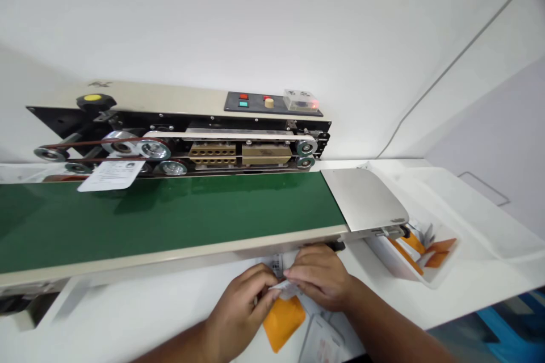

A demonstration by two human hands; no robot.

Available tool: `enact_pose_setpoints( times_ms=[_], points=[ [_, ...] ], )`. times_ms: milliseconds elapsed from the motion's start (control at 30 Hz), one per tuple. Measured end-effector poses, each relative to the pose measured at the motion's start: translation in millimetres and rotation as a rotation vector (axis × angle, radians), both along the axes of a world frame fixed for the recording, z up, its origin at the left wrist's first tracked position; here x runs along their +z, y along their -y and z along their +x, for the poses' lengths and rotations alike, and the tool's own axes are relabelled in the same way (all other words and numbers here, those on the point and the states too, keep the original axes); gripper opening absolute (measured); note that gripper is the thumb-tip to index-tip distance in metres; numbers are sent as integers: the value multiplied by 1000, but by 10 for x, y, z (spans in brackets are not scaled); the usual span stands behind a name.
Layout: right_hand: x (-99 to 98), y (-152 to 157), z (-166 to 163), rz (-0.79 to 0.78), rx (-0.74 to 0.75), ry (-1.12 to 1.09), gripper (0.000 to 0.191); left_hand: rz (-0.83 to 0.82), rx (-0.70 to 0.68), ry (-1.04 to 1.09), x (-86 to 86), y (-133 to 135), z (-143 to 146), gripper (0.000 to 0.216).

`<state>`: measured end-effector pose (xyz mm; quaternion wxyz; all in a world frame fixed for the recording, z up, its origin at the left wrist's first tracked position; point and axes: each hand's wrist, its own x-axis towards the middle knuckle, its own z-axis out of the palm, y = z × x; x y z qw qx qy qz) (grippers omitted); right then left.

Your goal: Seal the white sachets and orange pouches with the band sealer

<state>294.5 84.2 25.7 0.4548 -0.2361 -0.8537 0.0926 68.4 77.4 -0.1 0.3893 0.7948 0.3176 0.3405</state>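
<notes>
At the near edge of the desk point(128, 317): here's the action, two bare hands low and close together, right in front of the machine!
Left hand point(240, 309): fingers curled over, grip clenched on a small crinkled translucent plastic packet point(283, 288).
Right hand point(321, 278): on the other side, knuckles up, fingers pinching that same packet, so this grip is closed as well.
Packet: there it is, thin shiny film held between the two hands, just over a flat orange pouch point(283, 323).
Papers: printed white sheets point(319, 340) lie flat on the desk beside that pouch, near the right wrist.
Belt: a smooth green conveyor belt point(170, 221) in a beige metal frame runs just behind the hands.
Sealer: a band sealer point(213, 136) of black and cream metal, with round steel pulleys, thin dark belts and perforated brass blocks point(213, 154); a white paper tag point(111, 176) lies at the left end.
Chute: a curved brushed-steel chute point(361, 198) at the belt's right end.
Tray: a white plastic tray point(395, 261) to the right, holding orange pouches point(438, 252).
</notes>
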Motion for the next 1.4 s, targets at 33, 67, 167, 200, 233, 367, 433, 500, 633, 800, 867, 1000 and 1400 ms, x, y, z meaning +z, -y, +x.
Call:
enact_pose_setpoints(
  times_ms=[33,67,167,200,233,367,433,500,633,800,867,1000,1400],
  points=[
    [-4,3,5,-8,5,0,20,-6,6,-7,-8,0,5,15],
    [-9,7,12,-18,6,2,21,-12,12,-6,-13,1,7,16],
    [-31,30,46,-58,-5,-1,34,-51,25,24,-17,8,0,18],
    [-41,39,58,-72,-19,0,39,-69,27,38,-18,12,-5,19],
    [-49,47,68,-79,-39,1,43,-91,30,52,-23,19,-11,20],
    [-35,59,80,-97,-76,19,49,-197,32,114,-66,54,-30,20],
    [-2,56,71,-126,-47,9,49,-241,13,151,-79,69,-30,21],
    [30,57,62,-142,-41,-10,47,-258,-8,186,-74,78,-26,22],
    [54,75,47,-177,-75,-51,47,-249,-14,247,-37,82,-21,21],
    [73,73,9,-250,-91,-78,22,-213,11,224,-13,79,-22,17],
    [80,65,-4,-286,-50,-92,15,-189,6,200,0,74,-19,15],
    [53,87,5,-323,-113,-145,22,-142,-61,168,44,69,-12,15],
    [-205,181,-35,-624,-187,-430,41,-140,-134,144,78,99,15,17]
  ],
)
